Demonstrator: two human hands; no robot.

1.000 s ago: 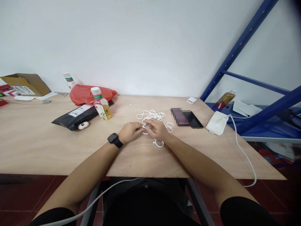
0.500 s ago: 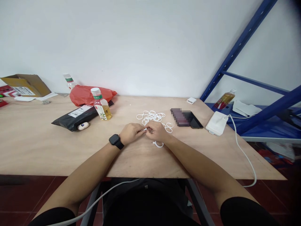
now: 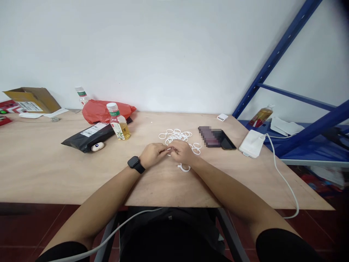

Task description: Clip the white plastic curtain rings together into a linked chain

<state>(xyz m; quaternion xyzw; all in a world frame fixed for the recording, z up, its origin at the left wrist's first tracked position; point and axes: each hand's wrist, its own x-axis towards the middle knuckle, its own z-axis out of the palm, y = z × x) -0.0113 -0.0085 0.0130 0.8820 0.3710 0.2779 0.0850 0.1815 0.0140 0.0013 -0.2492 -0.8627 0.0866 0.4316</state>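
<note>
My left hand [image 3: 153, 154] and my right hand [image 3: 181, 151] meet at the fingertips over the table, both pinched on a small white ring [image 3: 169, 154] that is mostly hidden by the fingers. Just beyond them lies a loose heap of white plastic rings [image 3: 174, 137], some with small tabs. A couple more rings [image 3: 196, 148] lie to the right of my right hand. One separate ring [image 3: 184, 167] rests under my right wrist, nearer to me. A black watch [image 3: 135, 164] is on my left wrist.
On the left stand a drink bottle [image 3: 119, 123], a red plastic bag [image 3: 95, 111], a black parcel [image 3: 84, 137] and a cardboard box [image 3: 35, 100]. To the right lie phones [image 3: 227, 140], a white power bank [image 3: 252, 143] with a cable, and a blue rack [image 3: 272, 54].
The fingertips have shifted slightly at the white ring, which shows less than before. The whole view has moved a little; nothing else differs.
</note>
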